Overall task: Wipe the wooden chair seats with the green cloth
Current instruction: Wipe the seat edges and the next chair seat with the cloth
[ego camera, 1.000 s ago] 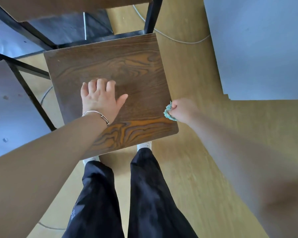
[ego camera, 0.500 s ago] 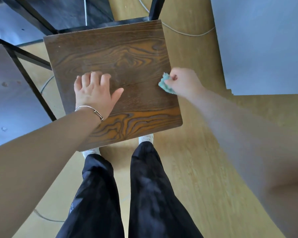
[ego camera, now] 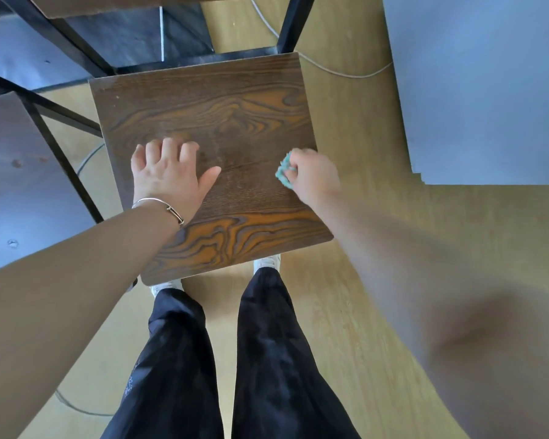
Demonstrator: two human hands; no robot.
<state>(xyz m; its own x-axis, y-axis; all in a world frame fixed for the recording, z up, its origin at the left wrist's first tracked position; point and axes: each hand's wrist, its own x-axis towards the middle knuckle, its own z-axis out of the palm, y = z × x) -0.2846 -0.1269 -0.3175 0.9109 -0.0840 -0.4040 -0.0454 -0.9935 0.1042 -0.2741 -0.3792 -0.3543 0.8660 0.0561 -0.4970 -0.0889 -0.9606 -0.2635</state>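
A dark wooden chair seat (ego camera: 222, 115) with orange grain sits below me on a black metal frame. My left hand (ego camera: 168, 175) rests flat on the seat's left half, fingers spread, a thin bracelet on the wrist. My right hand (ego camera: 314, 179) grips a bunched green cloth (ego camera: 284, 171) and presses it on the seat near its right edge. Most of the cloth is hidden inside the fist.
A grey table top (ego camera: 479, 90) fills the upper right, another grey surface (ego camera: 23, 185) the left. Black frame bars (ego camera: 64, 153) cross at left. A pale cable (ego camera: 339, 71) lies on the yellow wood floor. My dark-trousered legs (ego camera: 225, 359) stand at the seat's front edge.
My right hand with the cloth went from the seat's right edge up along it, then slid inward onto the seat surface. The left hand stayed put on the seat.
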